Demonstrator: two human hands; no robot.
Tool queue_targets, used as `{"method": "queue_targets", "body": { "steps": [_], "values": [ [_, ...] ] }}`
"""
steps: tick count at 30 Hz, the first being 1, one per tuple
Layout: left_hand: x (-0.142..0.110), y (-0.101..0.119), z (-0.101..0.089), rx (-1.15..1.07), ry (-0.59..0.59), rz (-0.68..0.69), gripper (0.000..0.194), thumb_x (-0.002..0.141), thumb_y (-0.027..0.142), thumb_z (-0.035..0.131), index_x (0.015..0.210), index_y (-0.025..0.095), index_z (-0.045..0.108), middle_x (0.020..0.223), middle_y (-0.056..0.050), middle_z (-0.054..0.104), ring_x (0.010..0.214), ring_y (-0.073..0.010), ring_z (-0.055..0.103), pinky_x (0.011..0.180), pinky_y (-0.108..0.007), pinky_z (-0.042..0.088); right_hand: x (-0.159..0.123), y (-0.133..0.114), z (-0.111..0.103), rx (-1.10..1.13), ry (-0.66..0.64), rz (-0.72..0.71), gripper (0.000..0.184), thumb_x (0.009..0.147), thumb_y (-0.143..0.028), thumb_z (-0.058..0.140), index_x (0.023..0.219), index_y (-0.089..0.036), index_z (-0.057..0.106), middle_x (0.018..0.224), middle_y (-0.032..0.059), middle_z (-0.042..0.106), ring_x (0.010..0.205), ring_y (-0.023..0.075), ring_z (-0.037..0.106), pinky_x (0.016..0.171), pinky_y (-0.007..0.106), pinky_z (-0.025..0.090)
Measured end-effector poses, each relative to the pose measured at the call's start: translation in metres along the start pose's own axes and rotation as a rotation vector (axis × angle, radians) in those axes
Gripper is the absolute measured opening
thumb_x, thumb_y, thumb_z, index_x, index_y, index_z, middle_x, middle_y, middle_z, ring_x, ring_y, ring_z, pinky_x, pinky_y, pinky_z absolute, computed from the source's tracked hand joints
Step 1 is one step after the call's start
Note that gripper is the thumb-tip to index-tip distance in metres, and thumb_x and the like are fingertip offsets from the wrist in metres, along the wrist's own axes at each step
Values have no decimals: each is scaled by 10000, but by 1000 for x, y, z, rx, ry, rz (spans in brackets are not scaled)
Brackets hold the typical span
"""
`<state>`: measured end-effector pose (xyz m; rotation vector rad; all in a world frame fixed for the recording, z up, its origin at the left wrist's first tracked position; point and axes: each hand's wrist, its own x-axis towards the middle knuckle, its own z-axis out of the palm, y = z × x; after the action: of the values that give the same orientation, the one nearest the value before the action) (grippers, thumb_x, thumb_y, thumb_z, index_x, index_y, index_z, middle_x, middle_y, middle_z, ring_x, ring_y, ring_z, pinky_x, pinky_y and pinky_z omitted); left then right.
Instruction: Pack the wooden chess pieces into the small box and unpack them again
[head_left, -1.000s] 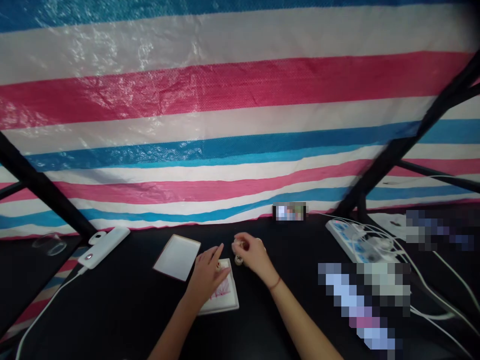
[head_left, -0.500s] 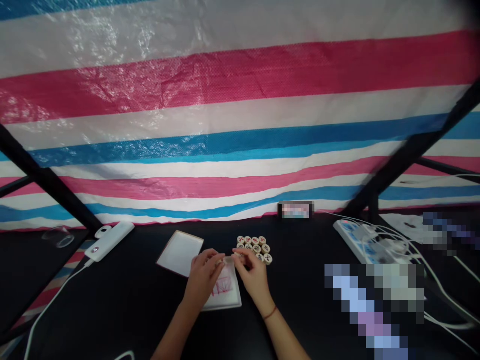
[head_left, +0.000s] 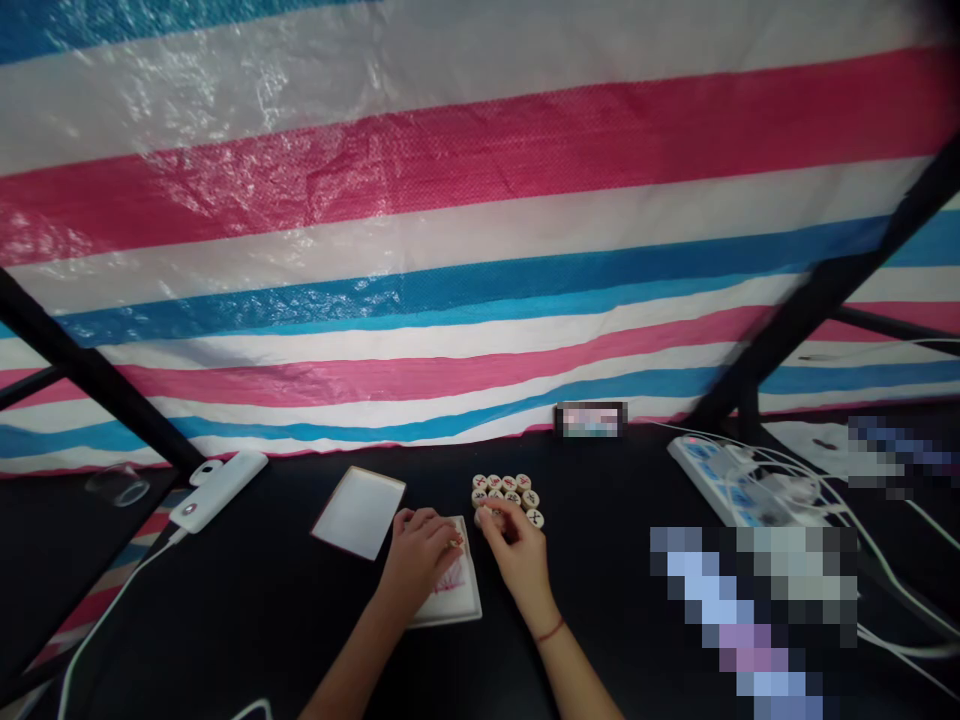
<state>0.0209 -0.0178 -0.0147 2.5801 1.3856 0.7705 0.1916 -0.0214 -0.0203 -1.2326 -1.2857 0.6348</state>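
— One striped sheet (head_left: 420,245) backs our table (head_left: 240,620); our lid (head_left: 361,512) lies left of our box (head_left: 459,604). What's changed?

— Our left hand (head_left: 420,545) hangs over the box; our right hand (head_left: 517,535) has just left that box's edge, so work seems to shift rightward.

— To the pieces (head_left: 531,498)?

— Yes, in rows right of the box. Our left hand pinches one piece (head_left: 455,543); our right touches another, gripped or not we can't tell.

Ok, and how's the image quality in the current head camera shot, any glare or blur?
Head view: white glare speckles the upper left of the striped sheet; same view, the black tabletop looks dim and the top right corner darkens; also head view, coarse pixel blocks hide areas at right, and the round pieces' characters are too small to read reliably.
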Motion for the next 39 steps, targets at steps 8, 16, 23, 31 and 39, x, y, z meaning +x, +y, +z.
{"method": "queue_targets", "body": {
  "steps": [8, 16, 23, 31, 39],
  "values": [
    [4, -8, 1, 113, -37, -37, 314, 859, 240, 612, 1171, 225, 588, 1174, -74, 642, 1085, -240, 580, 932, -407, 424, 0, -3, 1, -121, -60, -133, 185, 860, -321, 575, 920, -176, 673, 852, 67, 677, 653, 146, 599, 625, 262, 517],
    [8, -11, -3, 40, -152, -43, 253, 865, 218, 582, 1116, 201, 600, 1070, -61, 672, 1012, -221, 607, 884, -362, 478, -3, -8, 7, -349, -342, -351, 267, 849, -115, 492, 1068, -205, 616, 1062, 86, 638, 1020, 220, 579, 925, 387, 462],
    [3, -23, -9, 6, -229, -14, 446, 830, 215, 597, 1271, 196, 536, 1180, -84, 642, 1077, -255, 578, 937, -413, 462, -2, -17, 12, -600, -447, -339, 162, 808, -91, 559, 904, -207, 616, 965, 44, 663, 937, 226, 553, 849, 370, 426],
    [7, -16, -8, 27, -222, -56, 444, 838, 260, 601, 1276, 217, 540, 1176, -70, 638, 1061, -240, 564, 901, -374, 453, 6, -18, 5, -497, -416, -339, 171, 774, -108, 577, 904, -210, 621, 1013, 58, 640, 989, 226, 549, 888, 358, 427],
    [17, -6, 1, 111, -233, -88, 385, 875, 307, 574, 1251, 223, 564, 1125, -75, 654, 1016, -253, 583, 837, -371, 460, 69, -27, 10, -884, -385, 16, 288, 880, -265, 482, 1131, -177, 593, 1087, 100, 645, 918, 202, 643, 777, 293, 442]
  ]
}}
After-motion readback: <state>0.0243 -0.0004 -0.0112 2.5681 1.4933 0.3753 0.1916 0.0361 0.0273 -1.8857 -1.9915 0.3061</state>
